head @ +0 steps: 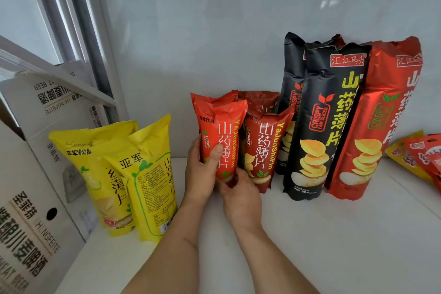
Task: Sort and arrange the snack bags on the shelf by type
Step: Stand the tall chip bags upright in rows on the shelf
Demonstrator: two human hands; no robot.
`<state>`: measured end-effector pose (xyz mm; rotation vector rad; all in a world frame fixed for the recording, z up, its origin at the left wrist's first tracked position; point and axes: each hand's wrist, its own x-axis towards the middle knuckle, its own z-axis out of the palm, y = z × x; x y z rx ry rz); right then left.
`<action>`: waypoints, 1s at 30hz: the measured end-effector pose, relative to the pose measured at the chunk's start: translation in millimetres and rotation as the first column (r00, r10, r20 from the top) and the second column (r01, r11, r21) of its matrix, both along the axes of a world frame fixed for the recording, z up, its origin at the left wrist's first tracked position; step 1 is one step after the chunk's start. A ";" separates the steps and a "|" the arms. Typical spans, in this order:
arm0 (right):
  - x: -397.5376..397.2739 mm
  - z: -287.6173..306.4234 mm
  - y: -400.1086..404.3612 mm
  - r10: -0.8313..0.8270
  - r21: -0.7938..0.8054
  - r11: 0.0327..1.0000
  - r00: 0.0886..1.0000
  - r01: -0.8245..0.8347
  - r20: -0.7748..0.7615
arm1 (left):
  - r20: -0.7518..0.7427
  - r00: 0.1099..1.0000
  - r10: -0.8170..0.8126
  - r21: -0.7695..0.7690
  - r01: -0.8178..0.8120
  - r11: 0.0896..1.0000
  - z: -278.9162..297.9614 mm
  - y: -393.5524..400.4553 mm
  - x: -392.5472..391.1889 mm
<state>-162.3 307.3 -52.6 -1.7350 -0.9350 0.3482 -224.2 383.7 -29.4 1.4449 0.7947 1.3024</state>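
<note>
Both forearms reach in, and a small red yam-chip bag [223, 141] is gripped upright by the left hand [202, 169] and cupped underneath by the right hand [238, 196], beside its red twin [261, 150]; next, it apparently must be set level against that group.

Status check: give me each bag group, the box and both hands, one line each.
Held red bag: upright, gripped by both hands.
Left hand: thumb across bag front.
Right hand: holds bag's bottom.
Yellow bags: two, standing, leaning.
Tall black bag: upright.
Tall red bag: upright.
Cardboard box: beside yellow bags.
</note>
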 end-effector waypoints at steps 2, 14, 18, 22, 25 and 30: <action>1.2 -0.6 -0.6 0.003 -0.004 1.000 1.000 -0.003 -0.020 | 0.003 1.000 -0.005 -0.013 0.005 1.000 0.2 0.8 -0.4; 1.9 4.4 -1.7 -0.038 -0.019 0.999 0.999 0.038 -0.034 | -0.024 0.999 -0.028 -0.035 0.027 0.999 4.1 -3.5 -4.4; -2.3 5.5 -8.9 -0.027 -0.003 1.000 0.999 0.027 -0.018 | -0.070 0.998 0.002 -0.050 -0.005 0.999 4.7 -13.1 -8.8; -3.0 5.7 -26.9 0.001 -0.022 1.000 1.000 0.000 0.011 | -0.151 0.988 0.031 -0.067 -0.042 0.997 9.1 -33.5 -17.7; -4.4 6.8 -43.4 0.025 -0.059 0.998 0.999 -0.022 0.045 | -0.260 0.963 0.074 -0.060 -0.092 0.994 6.0 -50.8 -31.5; -17.5 9.3 -69.5 0.101 -0.069 0.993 0.994 -0.098 0.044 | -0.373 0.923 0.095 -0.003 -0.104 0.995 -6.0 -92.7 -65.7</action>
